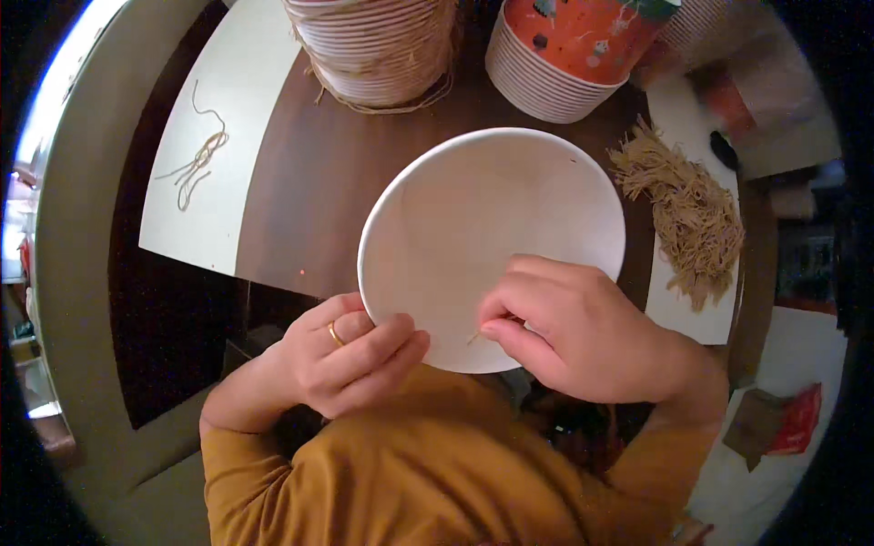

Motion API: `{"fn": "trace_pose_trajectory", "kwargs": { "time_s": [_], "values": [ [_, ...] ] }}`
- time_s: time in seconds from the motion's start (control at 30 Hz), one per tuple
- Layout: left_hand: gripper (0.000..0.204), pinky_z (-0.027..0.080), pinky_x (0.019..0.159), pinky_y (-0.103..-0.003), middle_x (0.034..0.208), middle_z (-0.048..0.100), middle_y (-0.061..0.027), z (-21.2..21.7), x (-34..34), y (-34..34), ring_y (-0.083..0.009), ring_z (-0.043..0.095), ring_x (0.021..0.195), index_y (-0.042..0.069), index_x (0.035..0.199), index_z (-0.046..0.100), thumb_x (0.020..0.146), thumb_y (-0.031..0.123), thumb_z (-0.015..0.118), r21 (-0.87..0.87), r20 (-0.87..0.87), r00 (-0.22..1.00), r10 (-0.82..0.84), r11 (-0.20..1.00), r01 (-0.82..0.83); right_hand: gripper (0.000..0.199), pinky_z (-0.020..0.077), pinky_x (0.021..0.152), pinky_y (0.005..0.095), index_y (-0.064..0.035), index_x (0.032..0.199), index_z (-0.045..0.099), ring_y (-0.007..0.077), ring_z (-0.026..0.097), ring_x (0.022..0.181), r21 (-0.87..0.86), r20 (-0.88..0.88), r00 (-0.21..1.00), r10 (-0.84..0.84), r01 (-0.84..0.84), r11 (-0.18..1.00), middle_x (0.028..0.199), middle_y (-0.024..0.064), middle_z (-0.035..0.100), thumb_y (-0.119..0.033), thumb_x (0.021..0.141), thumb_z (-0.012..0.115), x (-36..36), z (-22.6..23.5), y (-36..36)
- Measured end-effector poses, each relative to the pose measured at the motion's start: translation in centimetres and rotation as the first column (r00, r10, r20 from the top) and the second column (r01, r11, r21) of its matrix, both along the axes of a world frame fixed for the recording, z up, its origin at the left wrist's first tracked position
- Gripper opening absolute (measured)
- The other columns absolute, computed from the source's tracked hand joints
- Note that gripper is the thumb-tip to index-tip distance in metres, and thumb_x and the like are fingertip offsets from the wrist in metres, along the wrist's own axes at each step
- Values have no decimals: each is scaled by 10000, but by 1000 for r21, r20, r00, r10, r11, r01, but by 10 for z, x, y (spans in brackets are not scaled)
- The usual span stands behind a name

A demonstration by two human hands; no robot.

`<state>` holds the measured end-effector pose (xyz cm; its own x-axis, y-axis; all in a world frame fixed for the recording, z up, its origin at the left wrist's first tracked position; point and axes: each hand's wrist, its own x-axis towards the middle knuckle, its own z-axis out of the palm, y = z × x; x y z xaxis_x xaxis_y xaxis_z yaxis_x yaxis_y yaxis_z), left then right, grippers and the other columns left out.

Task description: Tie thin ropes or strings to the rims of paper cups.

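Note:
A large white paper bucket [492, 196] is tipped with its wide mouth toward me, close to my body at the table's near edge. My left hand [350, 355], with a ring on one finger, grips the near left part of the rim. Over the near right rim reaches my right hand [587, 332], its thumb and forefinger pinched together inside the mouth. A short tan end of twine [473, 338] sticks out from that pinch; the rest of the strand is hidden. The bucket's outer wall is out of sight.
At the back stand a stack of white paper buckets [378, 50] with twine strands around it and a stack with an orange printed bucket [583, 41]. A bundle of tan twine [692, 218] lies right on the brown-and-white table [300, 196]; loose twine [202, 159] lies left.

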<state>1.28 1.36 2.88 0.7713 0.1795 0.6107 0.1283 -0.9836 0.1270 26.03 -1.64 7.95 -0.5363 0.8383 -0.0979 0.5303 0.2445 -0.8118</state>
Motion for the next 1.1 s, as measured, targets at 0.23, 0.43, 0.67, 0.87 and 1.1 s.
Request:
{"fn": "trace_pose_trajectory", "kwargs": {
  "time_s": [0.23, 0.43, 0.67, 0.87, 1.1],
  "values": [
    [147, 538, 702, -340, 909, 618, -125, -22, -1, -6, -200, 614, 709, 18, 870, 589, 731, 37, 632, -8, 108, 988, -110, 994, 111, 95, 478, 648, 426, -20, 827, 573, 348, 587, 745, 35, -48, 991, -128, 130, 991, 802, 147, 567, -108, 822, 607, -5, -15, -12],
    [123, 536, 727, -361, 906, 622, -135, -27, 2, -11, -217, 627, 718, 18, 859, 564, 756, 64, 615, 19, 109, 992, -68, 998, 66, 94, 491, 668, 416, -22, 831, 594, 344, 604, 762, 11, -35, 993, -116, 116, 993, 829, 149, 595, -116, 822, 602, -13, -25, -17],
    [152, 528, 749, -363, 927, 614, -131, -24, -1, -13, -211, 621, 739, 19, 865, 580, 734, 83, 620, 9, 96, 993, -74, 997, 73, 112, 496, 672, 430, -23, 836, 598, 351, 604, 769, 36, 49, 994, -95, 93, 995, 834, 148, 592, -134, 825, 590, -18, -25, -19],
    [229, 492, 649, -324, 925, 573, -70, -19, 3, -12, -176, 566, 711, 66, 907, 613, 683, 101, 645, -18, 49, 999, -14, 1000, 15, 110, 502, 683, 440, -29, 828, 594, 354, 606, 770, 35, 123, 991, -46, 42, 999, 835, 149, 589, -138, 822, 582, -21, -28, -21],
    [252, 464, 579, -310, 868, 500, -36, -18, 5, -17, -167, 533, 677, 106, 891, 612, 644, 141, 650, -204, -37, 999, -1, 979, -6, 98, 510, 685, 431, -31, 807, 582, 345, 612, 766, 108, 155, 988, -8, -9, 994, 821, 147, 583, -129, 803, 585, -19, -28, -22]
  ]
}}
